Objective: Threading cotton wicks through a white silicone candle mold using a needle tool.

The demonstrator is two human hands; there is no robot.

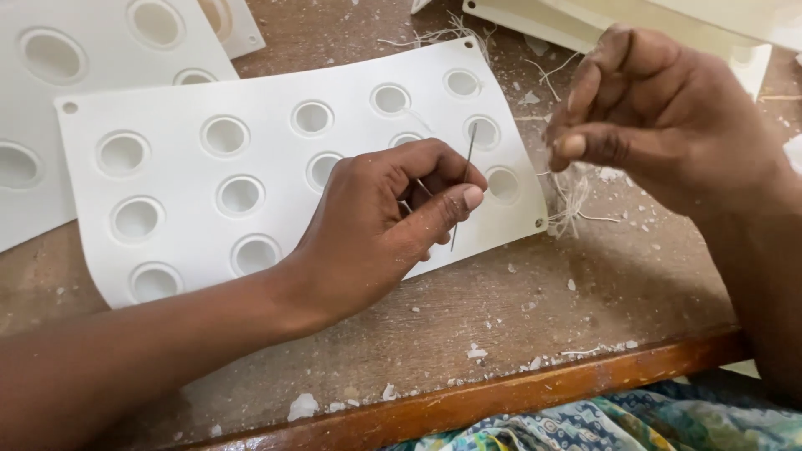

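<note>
My left hand point(380, 221) pinches a thin metal needle point(464, 179) upright between thumb and fingers, above the near right part of a white mould sheet point(175, 163) with round cavities. My right hand point(660, 117) is raised to the right of it, thumb and fingertips pressed together on a fine pale thread that I can barely make out. A tangle of loose whitish threads point(572, 196) lies on the table just under the right hand, beside the sheet's right edge.
Another white mould sheet point(92, 46) lies at the far left, partly under the first. A white block-shaped object point(585, 21) sits at the far right. White crumbs litter the wooden table point(518, 309), whose front edge point(501, 397) runs below; patterned cloth point(626, 422) shows beneath.
</note>
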